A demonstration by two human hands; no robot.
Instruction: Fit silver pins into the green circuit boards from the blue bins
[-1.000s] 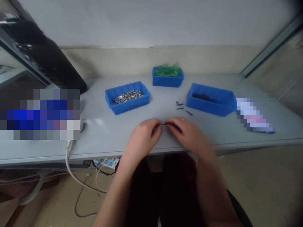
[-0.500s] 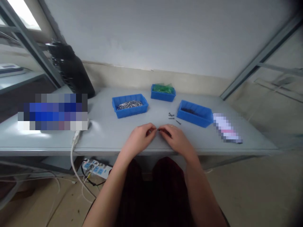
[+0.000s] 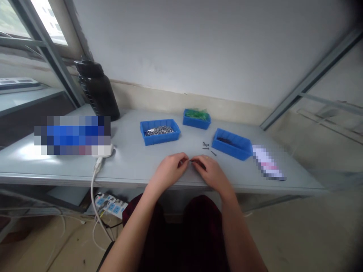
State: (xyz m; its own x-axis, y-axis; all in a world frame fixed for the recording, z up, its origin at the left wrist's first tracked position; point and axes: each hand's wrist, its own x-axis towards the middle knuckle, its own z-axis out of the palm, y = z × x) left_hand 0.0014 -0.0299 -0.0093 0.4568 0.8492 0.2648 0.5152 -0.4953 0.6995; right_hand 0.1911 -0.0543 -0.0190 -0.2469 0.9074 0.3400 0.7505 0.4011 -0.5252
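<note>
Less of the dark screw point(image 3: 191, 161) is showing now — left hand point(image 3: 170, 167) and right hand point(image 3: 210, 170) fingers are still pinching it, so it's staying in hand.

A lane is opening across the bench point(image 3: 132, 163) between the white cable point(image 3: 92, 190) and the left hand point(image 3: 172, 167), the black bottle point(image 3: 102, 94) occupying the rear left corner. A second is passing between the bin of silvery pins point(image 3: 162, 139) and the loose dark screws point(image 3: 205, 148); the bin of green pieces point(image 3: 196, 122) is closing it near the rear edge. From the right hand point(image 3: 211, 170), a strip is following the front edge before the bin of dark screws point(image 3: 231, 150), the pixelated object point(image 3: 266, 163) narrowing it.
</note>
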